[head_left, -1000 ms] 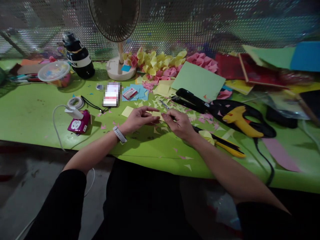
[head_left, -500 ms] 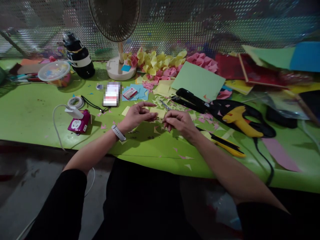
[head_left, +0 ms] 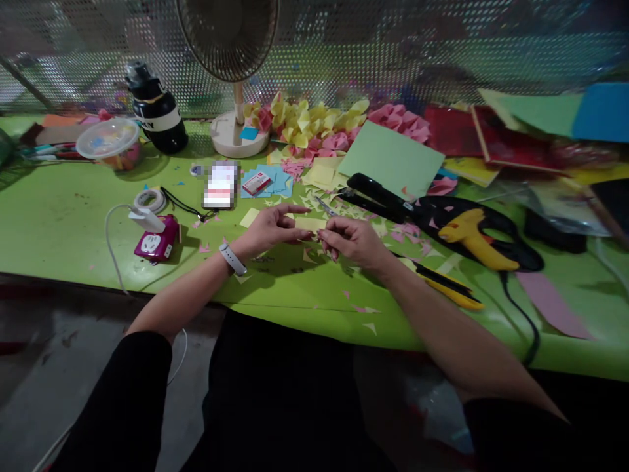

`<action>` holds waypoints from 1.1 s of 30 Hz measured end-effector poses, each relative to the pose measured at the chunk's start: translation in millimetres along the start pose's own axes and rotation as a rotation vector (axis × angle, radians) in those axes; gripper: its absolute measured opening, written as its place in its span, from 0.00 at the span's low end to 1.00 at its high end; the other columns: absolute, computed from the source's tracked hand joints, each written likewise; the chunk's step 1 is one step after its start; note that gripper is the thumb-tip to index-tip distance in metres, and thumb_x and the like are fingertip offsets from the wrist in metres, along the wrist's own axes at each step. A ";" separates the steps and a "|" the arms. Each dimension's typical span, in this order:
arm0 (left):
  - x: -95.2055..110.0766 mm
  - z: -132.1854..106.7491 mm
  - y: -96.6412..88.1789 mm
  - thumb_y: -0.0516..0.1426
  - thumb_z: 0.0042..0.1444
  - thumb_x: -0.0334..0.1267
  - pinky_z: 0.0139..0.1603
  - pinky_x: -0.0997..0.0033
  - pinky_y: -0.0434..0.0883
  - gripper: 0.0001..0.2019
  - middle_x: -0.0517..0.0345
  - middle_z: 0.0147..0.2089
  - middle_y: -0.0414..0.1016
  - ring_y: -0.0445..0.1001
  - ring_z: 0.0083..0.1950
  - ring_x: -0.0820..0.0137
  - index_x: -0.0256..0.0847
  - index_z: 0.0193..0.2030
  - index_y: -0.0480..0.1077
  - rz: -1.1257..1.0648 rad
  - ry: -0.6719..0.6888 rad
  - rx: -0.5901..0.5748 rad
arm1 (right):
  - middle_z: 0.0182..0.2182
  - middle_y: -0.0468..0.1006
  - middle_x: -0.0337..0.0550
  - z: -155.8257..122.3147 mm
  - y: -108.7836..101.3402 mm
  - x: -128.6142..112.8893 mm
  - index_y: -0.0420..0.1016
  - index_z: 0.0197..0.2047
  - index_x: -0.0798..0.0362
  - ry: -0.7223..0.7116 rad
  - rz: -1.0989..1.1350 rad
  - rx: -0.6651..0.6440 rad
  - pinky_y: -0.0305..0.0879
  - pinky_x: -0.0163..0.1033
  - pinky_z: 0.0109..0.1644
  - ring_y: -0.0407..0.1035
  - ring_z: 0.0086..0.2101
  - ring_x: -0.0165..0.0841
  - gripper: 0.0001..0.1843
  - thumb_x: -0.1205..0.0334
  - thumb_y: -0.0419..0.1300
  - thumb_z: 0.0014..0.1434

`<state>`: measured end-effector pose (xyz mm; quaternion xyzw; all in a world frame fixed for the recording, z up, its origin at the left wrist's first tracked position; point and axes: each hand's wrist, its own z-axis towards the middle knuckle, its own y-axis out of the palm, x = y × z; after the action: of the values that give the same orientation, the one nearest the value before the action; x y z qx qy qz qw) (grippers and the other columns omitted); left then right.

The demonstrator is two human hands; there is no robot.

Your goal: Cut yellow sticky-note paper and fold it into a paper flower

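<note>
Yellow paper point(head_left: 310, 224): probably light, easily creased (best held by edges). Left hand point(head_left: 268, 231), right hand point(head_left: 354, 241): fingers pinching opposite ends.

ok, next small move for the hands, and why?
I'd probably have the right hand crease the yellow paper at its right end. The left hand appears to hold it between thumb and fingers, and the right fingertips are at that end, so little repositioning seems needed.
</note>
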<state>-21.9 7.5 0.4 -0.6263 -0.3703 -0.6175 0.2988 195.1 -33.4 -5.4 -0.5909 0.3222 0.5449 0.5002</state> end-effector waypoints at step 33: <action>-0.7 0.0 1.5 0.65 0.58 0.33 0.38 0.75 0.76 0.07 0.60 0.30 0.78 0.78 0.30 0.78 0.33 0.35 0.72 -0.203 -0.237 -0.011 | 0.38 0.81 0.42 -0.3 -0.5 16.1 0.82 0.54 0.41 -0.738 -0.514 0.149 0.73 0.39 0.36 0.75 0.35 0.33 0.18 0.67 0.63 0.63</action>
<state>-20.6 6.6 -0.2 -0.6560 -0.4610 -0.5681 0.1856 198.8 -30.9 -20.9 -0.3803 0.0034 0.5524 0.7418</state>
